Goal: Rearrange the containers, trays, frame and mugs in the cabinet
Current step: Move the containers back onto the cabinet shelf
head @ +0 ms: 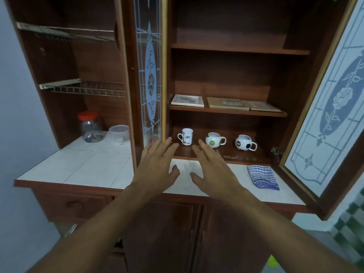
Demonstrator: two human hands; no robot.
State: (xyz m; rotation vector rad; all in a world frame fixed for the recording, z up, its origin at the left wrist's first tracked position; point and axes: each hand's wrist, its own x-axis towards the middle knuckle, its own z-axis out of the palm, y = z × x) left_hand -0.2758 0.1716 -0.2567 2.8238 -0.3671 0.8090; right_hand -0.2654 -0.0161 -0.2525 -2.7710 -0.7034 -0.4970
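Both arms are out in front. My left hand [157, 164] and right hand [214, 164] hover side by side, palms down, over the front of the white tiled table [88, 170]. The fingers [167, 143] are spread and straight, released, grasping nothing. Their tips reach the lip of the bottom shelf [226, 154]; I cannot tell whether they touch it.

A folded striped cloth [263, 177] lies on the table off to my right, well apart from both hands.

Three mugs stand upright in a row on the bottom shelf, spaced apart:
- The tall white mug [186, 136] sits in line with the gap between my hands, handle to the left.
- The green-patched ball mug [213, 140] is just past my right fingertips, handle to the right.
- The black-patched ball mug [244, 142] is furthest right.

My guess is that the hands are open and close together ready to take the nearest mugs.

On the shelf above, a pale frame [187, 100] lies flat at the left, with two flat trays [227, 103] beside it. Lying flat probably stops them tipping.

Far left, at the back of the table under the wire racks [88, 88], stand a red-lidded jar [90, 127] and a clear tub [119, 133]. These containers are outside the shelved side.
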